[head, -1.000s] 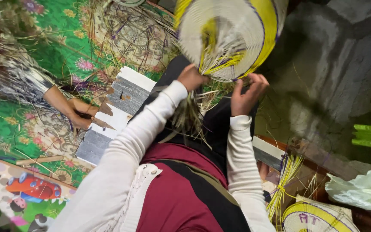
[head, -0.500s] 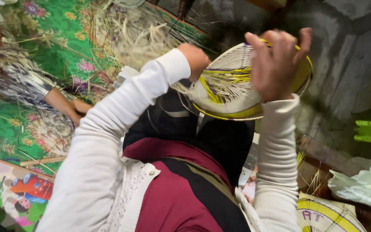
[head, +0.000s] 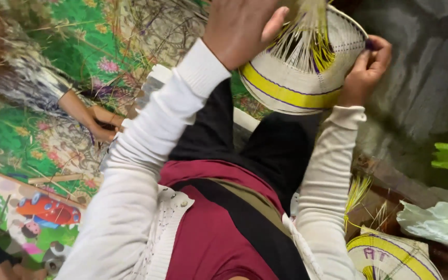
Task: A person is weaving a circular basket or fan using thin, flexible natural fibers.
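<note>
Head view: green floral mat (head: pixel 53 46) below, partly covered by white sleeves. Raised in front, woven basket (head: pixel 302 78), white with a yellow band, loose straw ends sticking up; top cut off by the frame. Left hand (head: pixel 239 28) half-curled at its near rim, grip unclear. Right hand (head: pixel 366 70) clasping the far rim. Lower right, second woven piece (head: pixel 390 259), cropped. At left, another person's hand (head: pixel 102 122) on the mat.

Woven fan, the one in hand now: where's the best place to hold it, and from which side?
Probably by the rim, from the right. The fan is a stiff, rounded woven disc with a yellow band near its edge, and the right hand already pinches that edge. The loose unwoven strands fanning from the middle look too flimsy to hold; the left hand is up beside them.
</note>
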